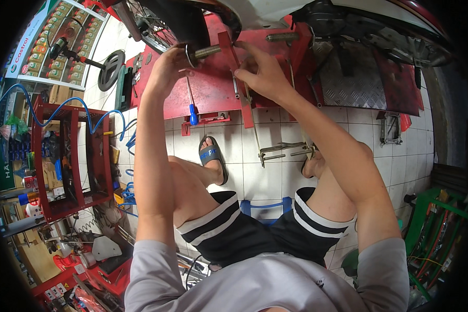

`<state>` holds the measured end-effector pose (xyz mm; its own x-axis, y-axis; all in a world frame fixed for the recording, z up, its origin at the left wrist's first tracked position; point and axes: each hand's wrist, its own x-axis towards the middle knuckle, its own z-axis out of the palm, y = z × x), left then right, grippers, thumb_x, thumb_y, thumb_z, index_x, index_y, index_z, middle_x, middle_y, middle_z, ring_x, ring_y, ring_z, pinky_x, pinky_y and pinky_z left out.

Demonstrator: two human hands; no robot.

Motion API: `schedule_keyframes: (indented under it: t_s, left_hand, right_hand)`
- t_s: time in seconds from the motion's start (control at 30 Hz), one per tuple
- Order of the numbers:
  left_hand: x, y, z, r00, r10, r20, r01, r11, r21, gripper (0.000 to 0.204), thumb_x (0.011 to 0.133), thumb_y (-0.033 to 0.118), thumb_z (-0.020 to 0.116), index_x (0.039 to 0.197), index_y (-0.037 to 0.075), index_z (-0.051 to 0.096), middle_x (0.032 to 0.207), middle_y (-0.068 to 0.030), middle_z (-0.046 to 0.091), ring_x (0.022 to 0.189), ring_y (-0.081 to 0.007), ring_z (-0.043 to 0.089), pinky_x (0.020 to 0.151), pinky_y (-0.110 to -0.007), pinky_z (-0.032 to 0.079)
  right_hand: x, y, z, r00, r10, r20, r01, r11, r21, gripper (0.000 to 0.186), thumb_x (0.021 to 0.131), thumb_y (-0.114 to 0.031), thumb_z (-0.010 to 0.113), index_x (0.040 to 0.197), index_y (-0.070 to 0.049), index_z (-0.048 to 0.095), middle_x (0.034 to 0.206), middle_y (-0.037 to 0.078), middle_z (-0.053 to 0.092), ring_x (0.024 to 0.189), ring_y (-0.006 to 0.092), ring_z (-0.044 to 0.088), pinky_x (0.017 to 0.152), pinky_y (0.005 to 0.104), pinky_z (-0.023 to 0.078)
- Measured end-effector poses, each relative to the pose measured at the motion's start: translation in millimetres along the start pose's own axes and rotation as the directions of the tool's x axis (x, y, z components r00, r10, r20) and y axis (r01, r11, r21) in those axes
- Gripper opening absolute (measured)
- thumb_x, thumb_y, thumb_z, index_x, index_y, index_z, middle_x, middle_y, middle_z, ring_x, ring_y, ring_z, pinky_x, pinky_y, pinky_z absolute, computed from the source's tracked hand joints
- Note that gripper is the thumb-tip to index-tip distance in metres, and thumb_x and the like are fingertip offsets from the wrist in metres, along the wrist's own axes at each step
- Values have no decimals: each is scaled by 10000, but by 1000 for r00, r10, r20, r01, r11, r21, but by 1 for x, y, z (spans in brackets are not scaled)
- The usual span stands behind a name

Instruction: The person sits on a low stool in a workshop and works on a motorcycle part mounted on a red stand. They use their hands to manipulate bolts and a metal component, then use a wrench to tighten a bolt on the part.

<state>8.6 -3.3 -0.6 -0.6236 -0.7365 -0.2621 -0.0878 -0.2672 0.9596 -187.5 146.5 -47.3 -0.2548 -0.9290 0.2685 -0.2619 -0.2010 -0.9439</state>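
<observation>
Red bench (pixel 208 99) at twelve o'clock: bolt (pixel 207 52) meets post (pixel 228 52), adjustment seemingly unfinished; left hand (pixel 165 74), grip unclear; right hand (pixel 265 74) spread

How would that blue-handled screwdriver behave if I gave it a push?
The screwdriver would probably feel stiff, since it looks straight and partly metallic. Its roundish blue handle suggests it may roll. That handle seems to poke past the edge of the red platform, so a nudge might tip it off.
</observation>
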Motion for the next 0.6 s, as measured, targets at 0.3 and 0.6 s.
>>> schedule_keyframes:
  t_s: [0.3, 0.6]
  left_hand:
    - [-2, -9, 20, 963, 268, 3, -261, 934, 243, 404, 957, 335, 434, 1099, -11, 588, 902, -120, 658, 787, -206, 637, 673, -284, 488]
    - [-3, -7, 21, 992, 120, -45, -116, 990, 81, 508, 963, 453, 442, 1152, -14, 504, 895, -129, 619, 729, -203, 628, 624, -275, 466]
  right_hand:
    - [0, 2, -3, 1000, 3, 30, -2, 999, -36, 581, 757, -110, 646, 1305, -10, 483, 696, 81, 637, 632, 157, 611, 621, 297, 481]
    - [1, 3, -2, 1000, -6, 1, 6, 1000, 0, 594, 738, -119, 646, 1299, -4, 490, 679, 95, 649, 622, 182, 625, 634, 318, 494]
